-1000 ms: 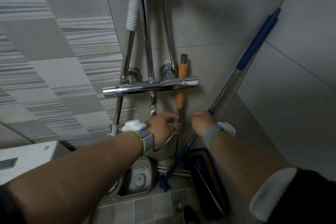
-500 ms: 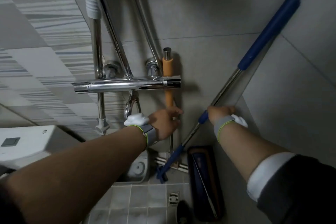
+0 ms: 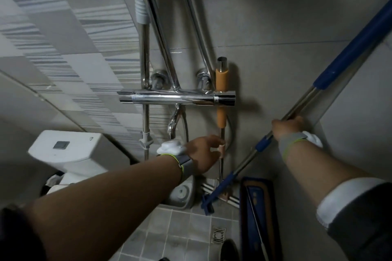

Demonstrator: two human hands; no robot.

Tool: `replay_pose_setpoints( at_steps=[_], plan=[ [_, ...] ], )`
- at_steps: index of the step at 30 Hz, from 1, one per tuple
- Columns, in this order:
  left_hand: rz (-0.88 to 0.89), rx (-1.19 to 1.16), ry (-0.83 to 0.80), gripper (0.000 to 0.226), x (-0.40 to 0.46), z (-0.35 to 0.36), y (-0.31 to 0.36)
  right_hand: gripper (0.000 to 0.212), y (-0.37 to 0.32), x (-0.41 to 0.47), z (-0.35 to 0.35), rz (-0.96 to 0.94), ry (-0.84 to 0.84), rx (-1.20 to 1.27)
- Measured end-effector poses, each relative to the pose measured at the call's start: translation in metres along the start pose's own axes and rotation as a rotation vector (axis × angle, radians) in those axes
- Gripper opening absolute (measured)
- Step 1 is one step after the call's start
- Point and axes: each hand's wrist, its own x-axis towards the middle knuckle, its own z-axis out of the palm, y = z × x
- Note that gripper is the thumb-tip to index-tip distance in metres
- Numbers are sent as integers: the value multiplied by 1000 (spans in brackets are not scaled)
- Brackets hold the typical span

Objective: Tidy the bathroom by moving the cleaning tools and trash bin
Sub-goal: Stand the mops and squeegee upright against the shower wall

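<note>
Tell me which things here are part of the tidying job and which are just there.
Job: blue-handled mop, held by right hand; orange-handled tool, held by left hand; dustpan.
Just there: shower mixer; toilet; floor drain.

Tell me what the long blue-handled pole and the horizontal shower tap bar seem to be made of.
Long blue-handled pole: shiny bare metal shaft, likely steel; its matte blue grip looks like plastic or foam. Horizontal shower tap bar: mirror-bright, probably chromed metal.

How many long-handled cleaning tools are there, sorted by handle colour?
Blue handle: 1, gripped by the right hand
Orange handle: 1, gripped by the left hand
Total: 2
</note>
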Motion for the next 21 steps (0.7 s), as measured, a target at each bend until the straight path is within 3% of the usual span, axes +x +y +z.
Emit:
replay_pose_setpoints(
  at_steps=[3, 10, 21],
  plan=[
    [-34, 22, 5, 37, -5, -1, -7, 64, -4, -12, 1, 23, -46, 41],
    [-24, -20, 40, 37, -18, -3, -15, 9, 12, -79, 37, -271, -130, 86],
    [64, -35, -13, 42, -80, -18, -65, 22, 55, -204, 67, -417, -111, -125]
  ],
)
